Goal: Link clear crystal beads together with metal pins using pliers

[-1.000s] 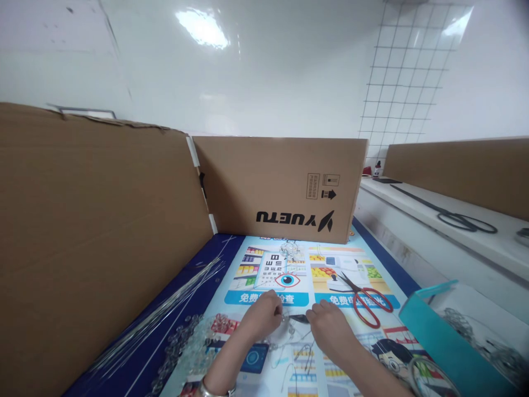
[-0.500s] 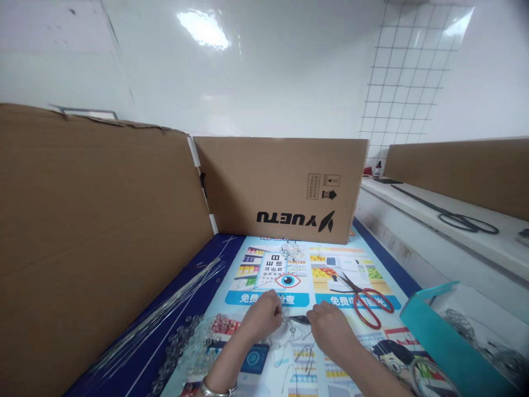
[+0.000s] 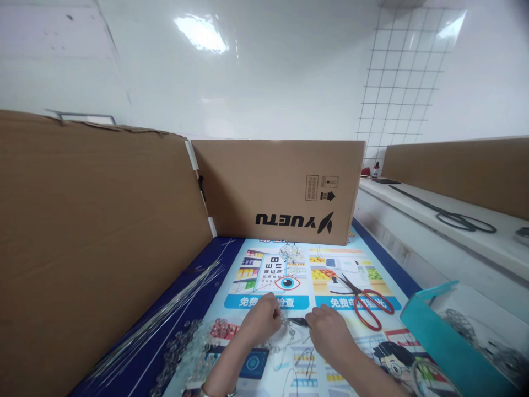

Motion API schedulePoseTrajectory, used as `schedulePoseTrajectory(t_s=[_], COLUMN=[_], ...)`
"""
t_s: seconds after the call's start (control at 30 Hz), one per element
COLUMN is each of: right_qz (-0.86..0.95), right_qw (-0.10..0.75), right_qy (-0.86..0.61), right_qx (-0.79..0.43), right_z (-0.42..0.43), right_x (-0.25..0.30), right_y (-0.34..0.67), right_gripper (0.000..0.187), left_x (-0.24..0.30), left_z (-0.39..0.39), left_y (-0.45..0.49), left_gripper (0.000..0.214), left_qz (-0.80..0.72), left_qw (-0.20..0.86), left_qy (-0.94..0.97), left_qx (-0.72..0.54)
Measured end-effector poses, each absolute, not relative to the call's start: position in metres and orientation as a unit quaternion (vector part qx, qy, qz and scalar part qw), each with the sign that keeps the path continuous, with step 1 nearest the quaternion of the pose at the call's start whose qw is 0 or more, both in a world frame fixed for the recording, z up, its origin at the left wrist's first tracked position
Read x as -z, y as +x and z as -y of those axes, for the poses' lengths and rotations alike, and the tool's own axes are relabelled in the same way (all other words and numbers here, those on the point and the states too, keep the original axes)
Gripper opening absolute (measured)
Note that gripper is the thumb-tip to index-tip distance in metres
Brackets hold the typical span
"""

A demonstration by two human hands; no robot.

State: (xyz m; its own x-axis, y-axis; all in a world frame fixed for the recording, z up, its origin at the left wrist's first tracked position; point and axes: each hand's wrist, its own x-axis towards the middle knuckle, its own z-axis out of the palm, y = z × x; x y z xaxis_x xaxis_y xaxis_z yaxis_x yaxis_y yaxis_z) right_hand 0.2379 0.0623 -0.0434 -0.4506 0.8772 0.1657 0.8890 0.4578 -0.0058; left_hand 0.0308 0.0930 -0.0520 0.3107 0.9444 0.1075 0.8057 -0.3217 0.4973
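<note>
My right hand (image 3: 330,330) is closed around a dark, pointed tool that looks like pliers (image 3: 298,321); its tip points left and the fingers cover its handles. Facing it, my left hand (image 3: 263,317) is pinched closed on what looks like a thin wire piece (image 3: 285,316), mostly hidden by the fingers. A clear bead (image 3: 292,332) shows just below the tool's tip. Bent wires (image 3: 305,361) lie on the printed table cover below the hands. To the left of my left forearm are piles of clear beads (image 3: 192,353) and reddish beads (image 3: 223,328).
Red-handled scissors (image 3: 367,306) lie to the right, near a teal box (image 3: 458,336) holding wire coils. A bundle of straight wires (image 3: 165,314) lies at left along a cardboard wall (image 3: 95,237). A wire-and-bead piece (image 3: 290,252) sits near the back cardboard panel (image 3: 276,182).
The camera view has shifted slightly. Both hands stay in nearly the same place, facing each other, with the dark tool still in my right hand.
</note>
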Motion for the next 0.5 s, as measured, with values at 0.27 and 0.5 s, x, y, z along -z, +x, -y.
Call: schedulePoseTrajectory(t_s=[0.27,0.5], right_qz=[0.855,0.863], right_qw=[0.061,0.072], right_qy=[-0.513,-0.497], right_qx=[0.043,0.059], right_z=[-0.064,-0.0619], right_x=[0.044,0.044], right_y=[0.2396,0.2401], right_gripper=[0.016,0.017], left_x=[0.053,0.0537], left_z=[-0.0945,-0.0954], left_y=[0.0295,0.0282], left_gripper=[0.012,0.012], left_qz=[-0.555,-0.551], left_qw=[0.18,0.18], left_qy=[0.789,0.791], left_qx=[-0.194,-0.197])
